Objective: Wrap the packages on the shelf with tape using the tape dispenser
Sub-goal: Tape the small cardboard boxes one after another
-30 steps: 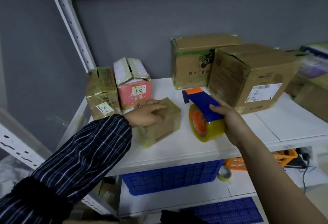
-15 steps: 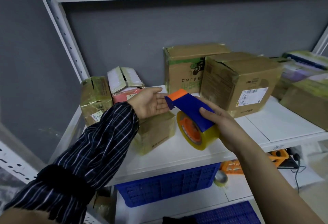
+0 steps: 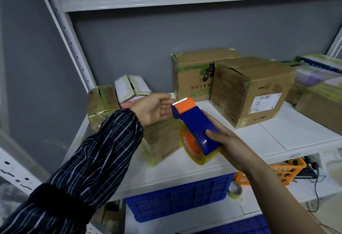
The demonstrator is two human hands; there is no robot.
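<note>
My right hand (image 3: 228, 142) grips the blue tape dispenser (image 3: 194, 122), fingers curled round its handle. Its orange toothed end is tilted up toward my left hand (image 3: 153, 110). That hand is held palm up with the fingers straight and holding nothing. Their tips lie just beside the orange end, and I cannot tell whether they touch it. Below my left hand a small taped package (image 3: 161, 141) sits on the white shelf (image 3: 277, 137), near a bigger box (image 3: 253, 89) further back.
</note>
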